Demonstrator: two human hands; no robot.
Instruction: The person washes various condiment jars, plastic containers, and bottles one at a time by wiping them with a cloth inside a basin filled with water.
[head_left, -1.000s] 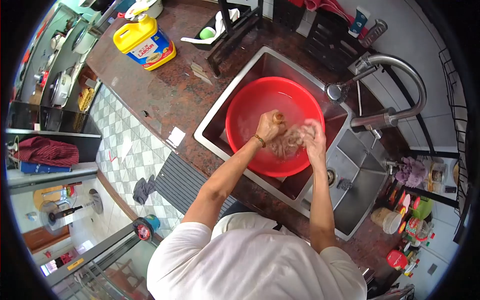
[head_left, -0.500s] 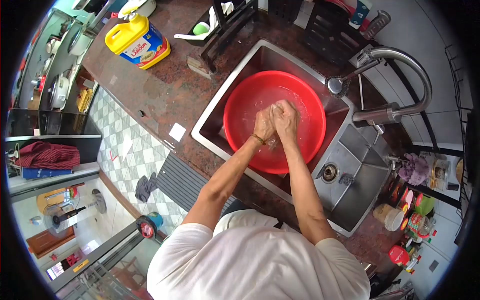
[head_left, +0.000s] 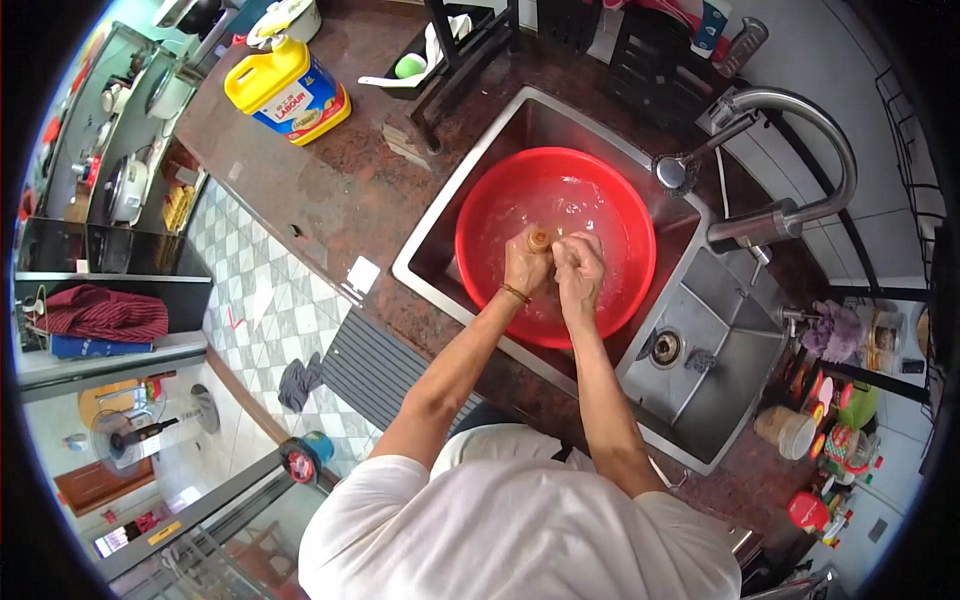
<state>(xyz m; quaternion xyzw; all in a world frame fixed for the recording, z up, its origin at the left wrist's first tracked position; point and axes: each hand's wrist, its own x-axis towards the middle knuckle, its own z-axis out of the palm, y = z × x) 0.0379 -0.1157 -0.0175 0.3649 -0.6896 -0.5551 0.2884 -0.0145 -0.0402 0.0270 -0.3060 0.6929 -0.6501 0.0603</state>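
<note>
Over the water in a red plastic basin point(head_left: 470, 200), both hands are close together. My left hand point(head_left: 524, 266) is wrapped round a small brownish thing with a round, orange-ringed end point(head_left: 539, 240); the fingers hide the rest of it, so its kind is unclear. Just right of it, my right hand point(head_left: 580, 268) is closed, its fingers curled; what it holds, if anything, is hidden. A beaded bracelet point(head_left: 516, 294) circles my left wrist. The basin stands in the larger bowl of a steel sink point(head_left: 425, 245), and the water is rippled and cloudy.
A curved steel faucet point(head_left: 770, 225) stands right of the basin, beside a smaller sink bowl point(head_left: 735, 365) with a drain. A yellow detergent jug point(head_left: 288, 92) and a black tray point(head_left: 415, 85) are on the stone counter point(head_left: 330, 200). Jars point(head_left: 785, 432) crowd the right side.
My hands, pressed together before, have come slightly apart. The round end of the brownish thing now shows in my left hand. The view has shifted a little.
</note>
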